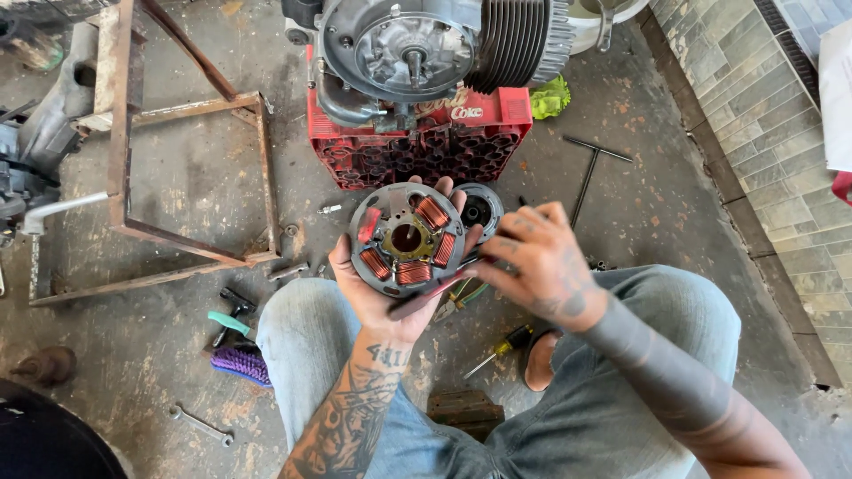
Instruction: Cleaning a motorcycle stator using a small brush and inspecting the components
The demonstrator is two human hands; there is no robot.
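Observation:
My left hand (377, 297) holds up a round grey stator plate (406, 239) with several copper-wound coils, gripping it from below and behind. My right hand (537, 262) is beside it on the right, its fingers pinching the wires (461, 286) that trail from the plate's lower right edge. A dark round part (482, 209) lies on the floor just behind the plate. Beyond it, a grey engine (426, 49) with cooling fins rests on a red plastic crate (417, 146).
A rusty metal frame (191, 177) stands at left. On the concrete floor lie a T-handle wrench (590, 173), a yellow-handled screwdriver (501, 349), a spanner (202, 426), a purple brush (241, 362), pliers (232, 310) and small sockets (288, 270). A tiled wall (763, 133) runs along the right.

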